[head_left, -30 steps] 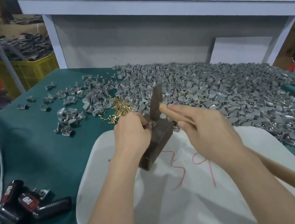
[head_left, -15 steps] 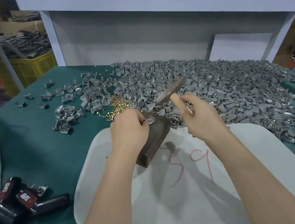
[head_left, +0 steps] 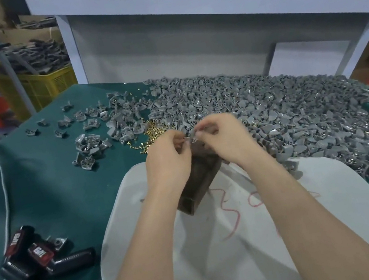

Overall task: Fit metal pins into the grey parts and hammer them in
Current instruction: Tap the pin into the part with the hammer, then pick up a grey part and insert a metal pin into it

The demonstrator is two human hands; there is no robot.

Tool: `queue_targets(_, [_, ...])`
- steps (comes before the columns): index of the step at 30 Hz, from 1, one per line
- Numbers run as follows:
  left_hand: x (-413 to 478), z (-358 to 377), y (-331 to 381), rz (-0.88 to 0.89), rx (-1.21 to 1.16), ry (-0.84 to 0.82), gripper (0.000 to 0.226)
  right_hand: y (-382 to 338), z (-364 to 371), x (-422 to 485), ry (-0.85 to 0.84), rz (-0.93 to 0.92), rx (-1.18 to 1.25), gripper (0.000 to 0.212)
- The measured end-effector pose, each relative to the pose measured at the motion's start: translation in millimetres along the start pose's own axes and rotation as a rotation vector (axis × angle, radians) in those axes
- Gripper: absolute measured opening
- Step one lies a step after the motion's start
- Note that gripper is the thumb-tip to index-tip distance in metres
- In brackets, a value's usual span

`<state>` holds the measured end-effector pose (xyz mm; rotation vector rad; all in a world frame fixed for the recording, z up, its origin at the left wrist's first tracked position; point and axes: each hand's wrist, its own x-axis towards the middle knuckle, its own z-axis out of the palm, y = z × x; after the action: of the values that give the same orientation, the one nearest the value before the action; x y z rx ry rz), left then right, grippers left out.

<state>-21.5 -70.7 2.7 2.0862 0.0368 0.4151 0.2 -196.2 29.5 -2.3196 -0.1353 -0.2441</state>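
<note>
**Hammer Gone, Hands Meeting on One Part**

The right hand (head_left: 225, 140) is no longer swinging the hammer, which is now out of sight. It is meeting the left hand (head_left: 169, 159) over the far end of the dark brown rectangular block (head_left: 201, 183). Both hands are pinching one small grey part (head_left: 192, 138) there. The block's long axis is running 7 to 1 o'clock. Loose brass pins (head_left: 155, 132) are lying at 10 o'clock, nearer the left hand. A yellow plastic crate (head_left: 46, 86) at 11 is holding dark pieces.
</note>
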Motion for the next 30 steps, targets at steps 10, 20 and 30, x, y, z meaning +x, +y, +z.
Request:
queue_targets(10, [9,-15,-1,-0.312,-0.655,0.439,0.021,-30,48,48,-0.085,-0.145,-0.321,0.038])
queue_targets(20, [18,-28,-16,-0.569,-0.941,0.682,0.018,-60,147,80,-0.423,-0.199,-0.504,0.035])
queue_targets(30, [18,-27,-15,-0.612,-0.984,0.655,0.019,-59,137,79,-0.243,-0.188,-0.554,0.033])
